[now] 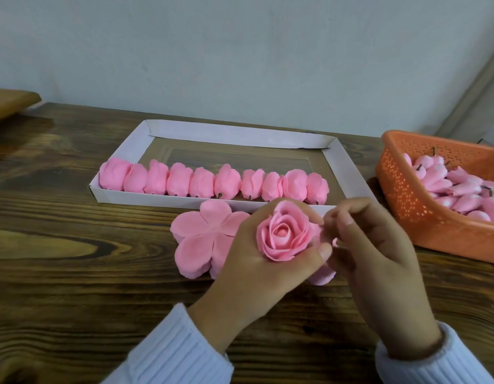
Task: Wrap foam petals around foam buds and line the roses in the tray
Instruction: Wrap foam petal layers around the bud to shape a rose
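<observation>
Fingers (313,254) cupping rose (281,235), wooden table (74,253), grey wall (240,51)

Soft, flat light here, a bit dim with a cool grey cast. The table (74,245) picks up a pale sheen at its far-left end. Shadows are weak and fuzzy, and the darkest one sits beside the basket (423,212). The rose (284,234) in the left hand (248,267) is the sharpest thing. The right hand (378,259) has smeared fingertips (333,217). The row of roses (212,181) looks mushy and its pink loses detail. The wide lens bows the table's far edge and tilts the wall (240,51) corner on the right.
</observation>
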The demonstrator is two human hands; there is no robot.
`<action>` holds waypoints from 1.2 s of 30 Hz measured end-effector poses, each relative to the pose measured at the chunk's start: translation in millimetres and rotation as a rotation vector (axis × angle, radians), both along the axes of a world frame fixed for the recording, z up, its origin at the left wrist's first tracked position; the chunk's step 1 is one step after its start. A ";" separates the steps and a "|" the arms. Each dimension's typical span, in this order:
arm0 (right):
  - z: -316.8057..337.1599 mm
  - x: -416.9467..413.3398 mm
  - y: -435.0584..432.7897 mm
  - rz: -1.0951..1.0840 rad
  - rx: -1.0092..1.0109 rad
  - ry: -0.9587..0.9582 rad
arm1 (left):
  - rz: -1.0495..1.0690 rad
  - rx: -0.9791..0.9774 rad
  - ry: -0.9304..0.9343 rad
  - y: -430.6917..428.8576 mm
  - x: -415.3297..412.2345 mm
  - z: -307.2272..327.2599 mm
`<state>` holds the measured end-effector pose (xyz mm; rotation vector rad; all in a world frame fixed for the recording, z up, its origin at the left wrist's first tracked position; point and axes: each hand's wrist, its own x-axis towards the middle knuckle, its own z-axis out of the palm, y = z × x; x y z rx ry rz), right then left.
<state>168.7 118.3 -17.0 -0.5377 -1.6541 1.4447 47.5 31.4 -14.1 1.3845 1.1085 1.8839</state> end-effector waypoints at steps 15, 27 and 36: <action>0.2 -9.3 -22.7 0.480 -0.401 -0.199 | -0.010 -0.016 -0.136 1.6 -3.1 -5.0; -3.5 -13.3 -20.2 0.506 -0.533 -0.125 | 0.046 -0.021 -0.317 2.2 -8.1 -0.7; -5.2 -14.0 -19.7 0.657 -0.784 0.149 | -0.022 -0.057 -0.167 -0.4 1.4 3.2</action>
